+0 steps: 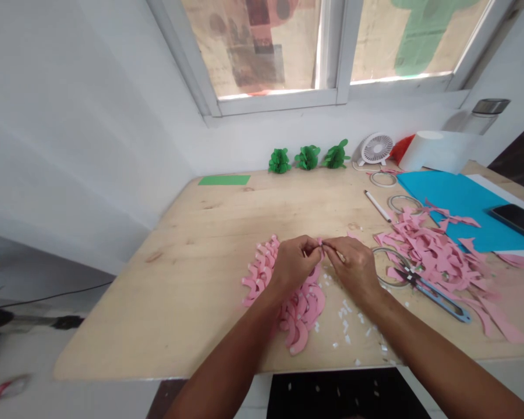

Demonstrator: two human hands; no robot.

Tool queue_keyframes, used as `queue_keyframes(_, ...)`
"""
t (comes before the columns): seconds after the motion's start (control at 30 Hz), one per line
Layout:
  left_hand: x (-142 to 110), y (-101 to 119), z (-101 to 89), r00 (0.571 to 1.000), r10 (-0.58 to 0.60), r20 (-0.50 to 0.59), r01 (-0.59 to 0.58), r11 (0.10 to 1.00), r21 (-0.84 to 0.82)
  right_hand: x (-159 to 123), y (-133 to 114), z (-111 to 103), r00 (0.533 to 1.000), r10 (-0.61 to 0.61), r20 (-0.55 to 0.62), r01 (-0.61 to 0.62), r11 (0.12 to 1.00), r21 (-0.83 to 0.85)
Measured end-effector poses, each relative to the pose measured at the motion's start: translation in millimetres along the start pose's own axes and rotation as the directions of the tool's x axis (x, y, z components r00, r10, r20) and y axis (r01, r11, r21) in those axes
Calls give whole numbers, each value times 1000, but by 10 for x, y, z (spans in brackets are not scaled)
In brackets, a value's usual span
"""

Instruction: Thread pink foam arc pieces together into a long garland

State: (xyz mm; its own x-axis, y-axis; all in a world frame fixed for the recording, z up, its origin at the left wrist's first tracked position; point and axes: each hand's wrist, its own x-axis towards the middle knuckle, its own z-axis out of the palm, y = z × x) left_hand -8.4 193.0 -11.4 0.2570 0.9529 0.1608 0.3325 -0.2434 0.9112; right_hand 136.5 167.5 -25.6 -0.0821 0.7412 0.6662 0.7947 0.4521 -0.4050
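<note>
My left hand (294, 263) and my right hand (353, 265) meet over the table, fingertips pinched together. Between them is a small pink paper piece (320, 242), mostly hidden by the fingers. Under and beside my left hand lie curved pink paper strips: one row (258, 272) to its left and an overlapping cluster (301, 319) nearer the table's front edge. Several tiny white scraps (346, 317) are scattered below my right hand. To the right of that hand, a slim blue-handled tool (441, 299) rests with its dark end on a tape roll (390, 283).
Pink paper offcuts (436, 247) heap at right, near blue sheets (432, 186) and a phone (517, 223). A white marker (378, 206) and more tape rolls (383, 179) lie behind. Green paper shapes (308, 157), a green strip (225, 180) and a small fan (376, 149) line the back.
</note>
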Motion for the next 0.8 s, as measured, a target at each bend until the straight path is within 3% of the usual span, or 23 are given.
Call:
queue_keyframes(0.23,3,-14,2,1000,13,7,-13,999,48,-2,0,1,1000,-7,3,7,1000,-20)
queue_keyframes(0.53,14,-41,7,999,-34,31,36,998,-48,8,-5,-11,1000,-18,8,18,1000,7)
queue_keyframes(0.8,20,-63,7,999,51,21,-52,993,103,-1,22,-2,999,-49,-1,49,998,-49)
